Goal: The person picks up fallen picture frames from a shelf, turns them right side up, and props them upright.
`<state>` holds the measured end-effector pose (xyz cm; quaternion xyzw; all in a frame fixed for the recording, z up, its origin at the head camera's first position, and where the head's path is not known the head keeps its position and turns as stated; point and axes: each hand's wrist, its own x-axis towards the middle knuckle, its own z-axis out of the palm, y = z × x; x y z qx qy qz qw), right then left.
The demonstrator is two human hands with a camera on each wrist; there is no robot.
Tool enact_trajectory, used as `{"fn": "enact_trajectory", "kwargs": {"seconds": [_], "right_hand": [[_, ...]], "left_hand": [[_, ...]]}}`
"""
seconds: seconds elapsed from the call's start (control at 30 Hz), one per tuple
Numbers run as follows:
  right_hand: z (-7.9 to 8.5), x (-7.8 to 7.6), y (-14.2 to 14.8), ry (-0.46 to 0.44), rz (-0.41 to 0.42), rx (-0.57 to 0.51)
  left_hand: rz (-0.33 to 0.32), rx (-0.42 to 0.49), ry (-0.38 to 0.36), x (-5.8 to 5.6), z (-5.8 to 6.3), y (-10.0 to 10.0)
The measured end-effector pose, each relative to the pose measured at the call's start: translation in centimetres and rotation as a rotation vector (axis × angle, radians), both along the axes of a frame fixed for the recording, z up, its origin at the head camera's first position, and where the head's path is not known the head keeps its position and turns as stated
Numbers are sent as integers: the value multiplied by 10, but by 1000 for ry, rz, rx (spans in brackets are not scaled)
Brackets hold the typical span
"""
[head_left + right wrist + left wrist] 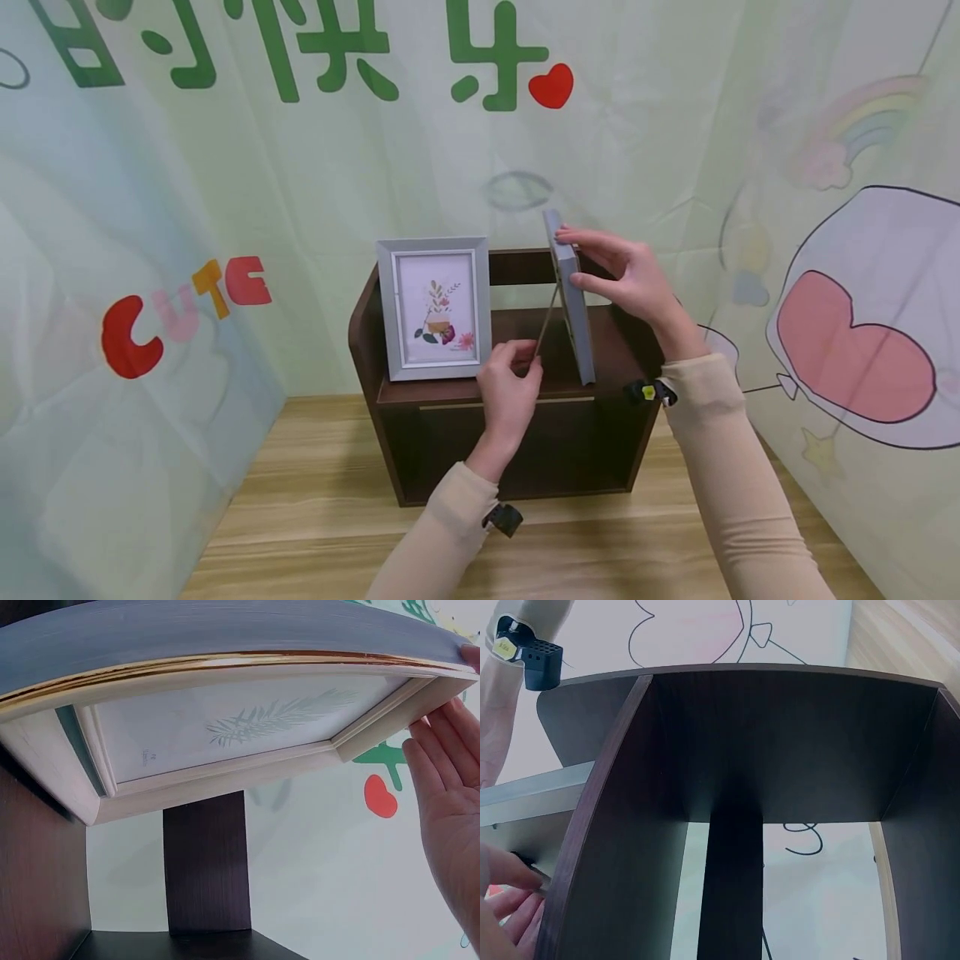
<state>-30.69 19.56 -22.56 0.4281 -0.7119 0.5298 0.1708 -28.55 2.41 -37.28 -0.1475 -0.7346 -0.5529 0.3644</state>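
A grey picture frame (pixel 576 321) stands nearly edge-on on the top shelf of a dark brown wooden rack (pixel 517 385). My right hand (pixel 626 275) holds its upper part, thumb on the near edge and fingers at the top. My left hand (pixel 512 385) pinches the thin support leg (pixel 550 317) that swings out from the frame's back. In the right wrist view the front of this frame (pixel 225 739) shows a pale green leaf print. The left wrist view catches my left fingers (pixel 514 900) only partly, beside the rack's shelf board.
Another grey frame (pixel 433 308) with a flower print stands upright on the shelf's left side. The rack sits on a wood-grain table (pixel 315 475). Printed cloth (pixel 322 167) hangs behind and at both sides. The lower compartment (pixel 555 454) opens toward me.
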Motion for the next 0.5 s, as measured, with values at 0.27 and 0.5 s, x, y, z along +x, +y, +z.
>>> {"fn": "enact_trajectory", "kwargs": {"seconds": [0.27,0.5], "right_hand": [[0,0,-7,27,10,23],[1,0,-13,32,-9,67]], "left_hand": [[112,-77,46,0,0,-4],[159,-132,45,0,0,-11]]}}
